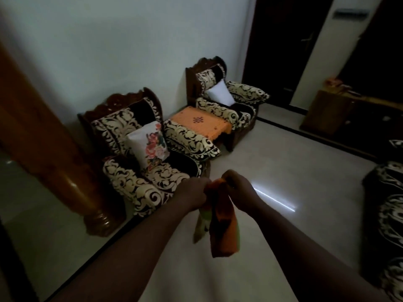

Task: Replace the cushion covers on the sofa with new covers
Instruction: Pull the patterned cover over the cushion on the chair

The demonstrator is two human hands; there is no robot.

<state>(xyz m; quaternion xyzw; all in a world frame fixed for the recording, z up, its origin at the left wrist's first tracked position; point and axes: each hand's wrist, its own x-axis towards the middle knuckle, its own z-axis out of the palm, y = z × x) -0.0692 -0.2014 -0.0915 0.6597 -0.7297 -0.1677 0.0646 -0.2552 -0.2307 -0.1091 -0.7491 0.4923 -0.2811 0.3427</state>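
With both my left hand [192,192] and right hand [238,189] pinching an orange cover [222,223] mid-air, the floral cushion [148,144] looked dressed, the white cushion [220,92] still bare.

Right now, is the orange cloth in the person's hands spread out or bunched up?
Bunched: the orange cloth hangs in a narrow crumpled strip, gripped at its top by left hand and right hand.
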